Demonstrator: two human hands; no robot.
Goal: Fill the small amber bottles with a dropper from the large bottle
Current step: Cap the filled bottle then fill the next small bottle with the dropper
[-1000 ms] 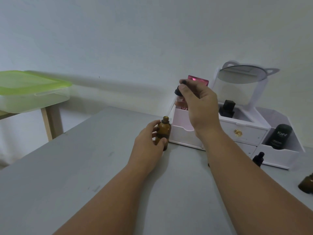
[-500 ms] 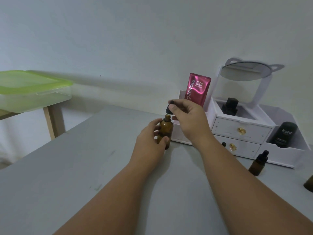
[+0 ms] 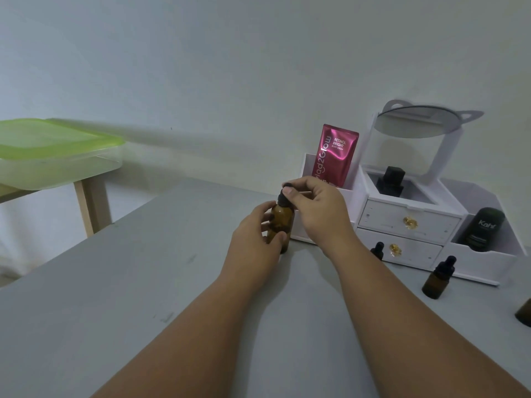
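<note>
The large amber bottle (image 3: pixel 283 221) stands upright on the grey table (image 3: pixel 115 297), in front of the white organizer. My left hand (image 3: pixel 255 237) grips its body from the left. My right hand (image 3: pixel 319 208) pinches the black dropper cap (image 3: pixel 283 198), which sits on the bottle's neck. A small amber bottle (image 3: pixel 438 278) with a black dropper cap stands to the right. Another small bottle (image 3: pixel 377 251) shows behind my right forearm. A third amber bottle (image 3: pixel 524 313) is cut off by the right edge.
A white drawer organizer (image 3: pixel 408 219) with a tilted mirror (image 3: pixel 416 122) stands against the wall. It holds a pink sachet (image 3: pixel 334 155), a black bottle (image 3: pixel 390 179) and a dark tube (image 3: pixel 484 225). A green-lidded plastic box (image 3: pixel 51 156) rests on a wooden table at left.
My right hand has come down from above with the dropper cap and set it onto the large bottle's neck. My left hand has kept its hold on the bottle.
</note>
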